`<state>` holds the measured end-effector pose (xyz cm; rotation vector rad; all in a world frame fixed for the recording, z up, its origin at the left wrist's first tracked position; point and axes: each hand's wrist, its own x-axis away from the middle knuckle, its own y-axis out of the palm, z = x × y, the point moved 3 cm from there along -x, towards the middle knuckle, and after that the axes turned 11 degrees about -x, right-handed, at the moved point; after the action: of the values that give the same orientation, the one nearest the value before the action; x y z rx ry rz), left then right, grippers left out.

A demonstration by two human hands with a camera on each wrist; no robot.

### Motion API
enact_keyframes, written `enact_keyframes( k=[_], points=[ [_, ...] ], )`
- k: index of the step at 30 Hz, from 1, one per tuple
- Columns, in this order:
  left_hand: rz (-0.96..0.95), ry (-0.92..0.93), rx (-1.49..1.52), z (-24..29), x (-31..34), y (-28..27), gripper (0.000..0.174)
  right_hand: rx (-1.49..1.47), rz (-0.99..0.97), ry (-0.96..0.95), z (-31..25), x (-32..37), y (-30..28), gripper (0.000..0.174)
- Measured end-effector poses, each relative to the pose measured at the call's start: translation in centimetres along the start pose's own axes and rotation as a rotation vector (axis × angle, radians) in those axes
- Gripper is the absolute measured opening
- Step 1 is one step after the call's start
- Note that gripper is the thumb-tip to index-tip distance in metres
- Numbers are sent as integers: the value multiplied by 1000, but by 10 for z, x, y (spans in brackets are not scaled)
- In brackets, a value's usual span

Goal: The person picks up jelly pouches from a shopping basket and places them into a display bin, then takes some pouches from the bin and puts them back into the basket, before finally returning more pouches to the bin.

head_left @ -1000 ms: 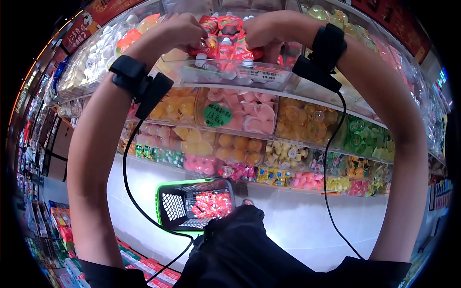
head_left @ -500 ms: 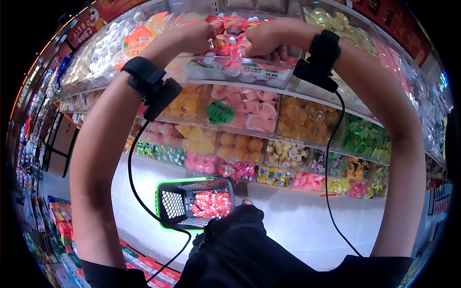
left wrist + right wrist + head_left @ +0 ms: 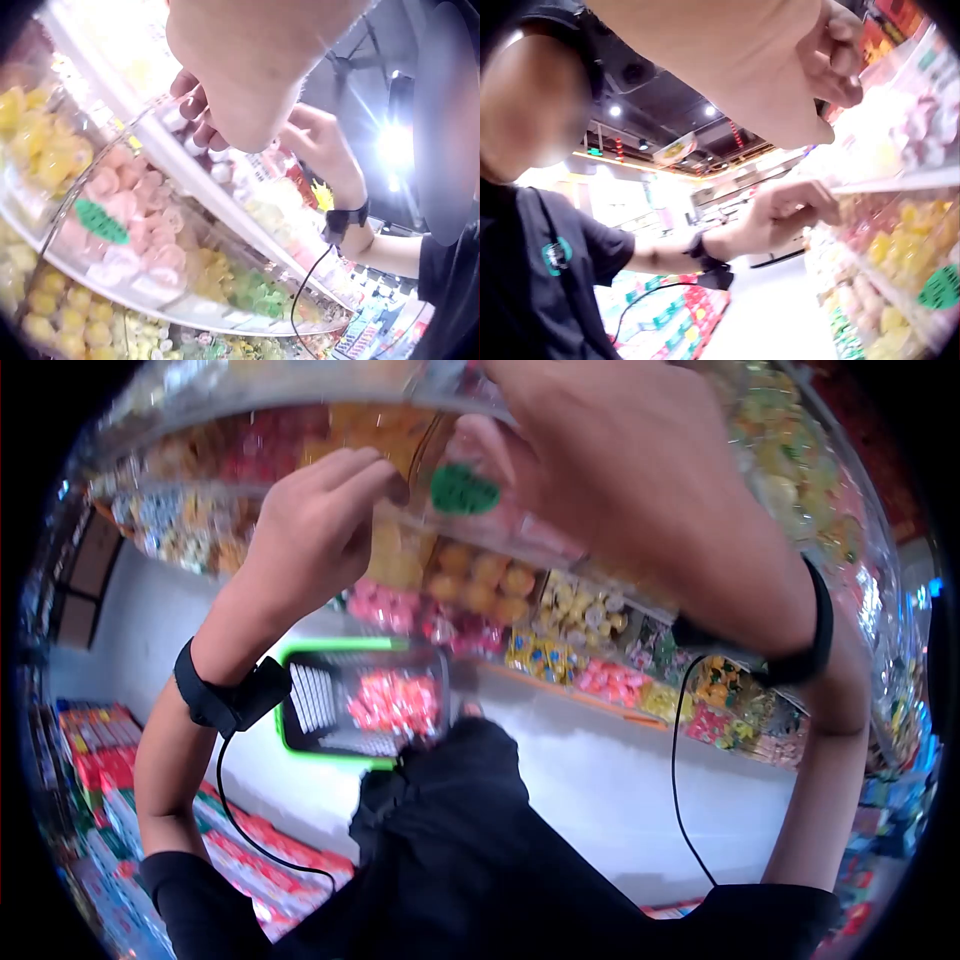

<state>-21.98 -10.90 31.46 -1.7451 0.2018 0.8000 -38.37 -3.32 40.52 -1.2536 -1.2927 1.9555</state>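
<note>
My left hand (image 3: 318, 525) hangs in front of the bins, fingers loosely curled, with nothing seen in it. Below it stands a black shopping basket with a green rim (image 3: 285, 705), holding a heap of red-and-white packets (image 3: 395, 702). My right hand (image 3: 610, 440) is raised close to the head camera, blurred, its fingertips partly cut off at the top. In the right wrist view the bent fingers of my right hand (image 3: 832, 64) show nothing between them. Behind both hands, pink jelly cups (image 3: 127, 191) fill a clear bin with a green price tag (image 3: 465, 490).
Tiers of clear bins hold yellow jelly cups (image 3: 45, 142), orange cups (image 3: 480, 580) and wrapped sweets (image 3: 540, 655). Stacked red and green boxes (image 3: 100, 760) stand behind on the left. A cable (image 3: 675, 760) hangs from each wrist camera.
Both hands have left the top bin of red capped pouches. The left came down and left; the right came up nearer the camera. The head view has tilted downward, losing the pouches.
</note>
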Motion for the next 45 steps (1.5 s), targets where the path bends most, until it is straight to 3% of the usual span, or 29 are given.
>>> enact_keyframes(
  k=[1, 4, 6, 8, 9, 12, 14, 16, 18, 19, 21, 22, 24, 25, 27, 28, 30, 32, 33, 34, 35, 37, 38, 39, 40, 42, 43, 44, 45],
  points=[
    [-34, -66, 57, -1, 30, 15, 30, -15, 28, -52, -23, 3, 8, 11],
    [-98, -312, 185, -6, 128, 74, 31, -186, -155, -40, -73, -6, 56, 17],
    [-309, -530, 276, -16, 200, 124, 27, -317, -257, 58, -91, -3, 129, 23],
    [-486, -806, 372, -19, 273, 177, 23, -500, -321, 193, -117, 5, 220, 25],
    [-482, -848, 390, -21, 312, 202, 21, -522, -470, 316, -134, 7, 271, 33],
    [-469, -921, 444, -1, 437, 279, 16, -687, -788, 480, -191, 52, 424, 31],
    [-586, -1150, 570, 18, 509, 327, 15, -664, -1023, 567, -225, 90, 530, 30],
    [-630, -1299, 526, 36, 579, 378, 10, -612, -1275, 574, -257, 124, 623, 35],
    [-578, -1416, 531, 67, 644, 435, 11, -667, -1340, 531, -280, 189, 731, 40],
    [-615, -1430, 656, 78, 667, 457, 13, -611, -1497, 506, -288, 221, 781, 42],
    [-775, -1336, 589, 117, 726, 524, 16, -526, -1560, 298, -307, 265, 857, 36],
    [-1093, -1400, 681, 118, 721, 534, 20, -677, -1400, 244, -310, 286, 862, 24],
    [-1020, -1439, 675, 149, 766, 584, 21, -598, -1640, 277, -332, 330, 936, 34],
    [-874, -1396, 684, 156, 777, 604, 22, -560, -1745, 293, -344, 343, 959, 41],
    [-595, -1297, 721, 178, 787, 629, 24, -500, -1763, 416, -351, 374, 979, 40],
    [-756, -1250, 688, 192, 797, 642, 25, -468, -1773, 477, -353, 388, 987, 39],
    [-1070, -1135, 593, 203, 809, 653, 28, -374, -1784, 308, -357, 392, 976, 36],
    [-1008, -1279, 668, 203, 804, 646, 28, -303, -1778, 123, -357, 404, 977, 34],
    [-1015, -1309, 688, 198, 797, 638, 28, -362, -1730, 149, -353, 415, 982, 32],
    [-1020, -1334, 704, 195, 793, 637, 27, -348, -1572, 54, -356, 413, 976, 32],
    [-1191, -1342, 661, 197, 799, 644, 29, -336, -1559, 60, -358, 410, 976, 32],
    [-1221, -1456, 621, 195, 797, 646, 31, -370, -1561, 48, -358, 428, 998, 31],
    [-1233, -1512, 601, 196, 795, 644, 32, -340, -1457, 44, -356, 437, 1001, 31],
    [-1230, -1458, 676, 193, 797, 644, 33, -311, -1349, 36, -356, 443, 1001, 31],
    [-1080, -1521, 741, 192, 798, 641, 34, -284, -1247, 28, -357, 448, 1001, 31],
    [-766, -1622, 870, 167, 761, 606, 37, -395, -1493, 379, -355, 414, 979, 34],
    [-858, -1718, 923, 164, 760, 603, 44, -389, -1562, 361, -353, 389, 960, 33],
    [-954, -1616, 804, 182, 782, 610, 23, -382, -1617, 348, -348, 366, 945, 37],
    [-946, -1524, 751, 185, 783, 602, 22, -435, -1696, 434, -342, 363, 949, 42]
  ],
)
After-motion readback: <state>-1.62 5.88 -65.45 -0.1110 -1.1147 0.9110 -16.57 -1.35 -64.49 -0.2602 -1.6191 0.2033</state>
